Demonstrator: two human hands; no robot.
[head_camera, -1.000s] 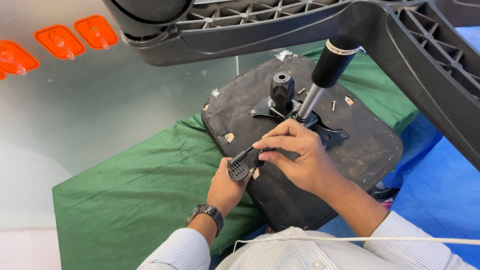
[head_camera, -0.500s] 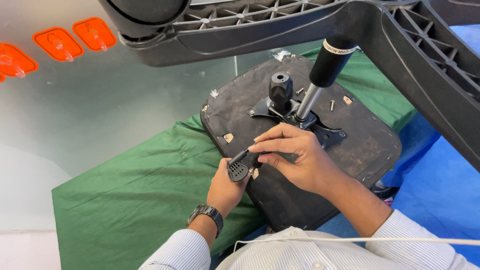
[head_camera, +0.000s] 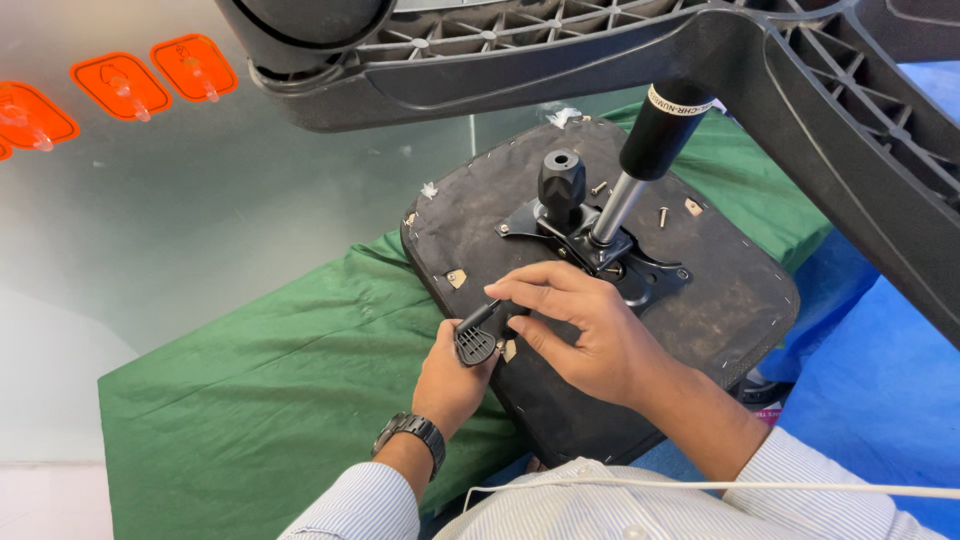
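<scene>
An upturned black chair seat (head_camera: 720, 300) lies on a green cloth (head_camera: 260, 400). A metal mechanism plate (head_camera: 640, 275) with a black knob (head_camera: 561, 180) and a gas-lift column (head_camera: 640, 160) rises from its middle. My left hand (head_camera: 452, 375), with a wristwatch, grips the seat's near-left edge. My right hand (head_camera: 585, 330) rests on the seat and pinches a black ribbed lever handle (head_camera: 478, 338) at that edge; where the lever joins the mechanism is hidden under my fingers.
The chair's black star base (head_camera: 620, 50) hangs across the top of the view. Loose screws (head_camera: 662, 215) lie on the seat near the column. Orange wall hooks (head_camera: 150, 75) sit at top left. A blue sheet (head_camera: 880, 390) lies at right.
My right hand has slid slightly toward the lever handle and its fingers have closed more on it. The left hand has stayed at the seat edge.
</scene>
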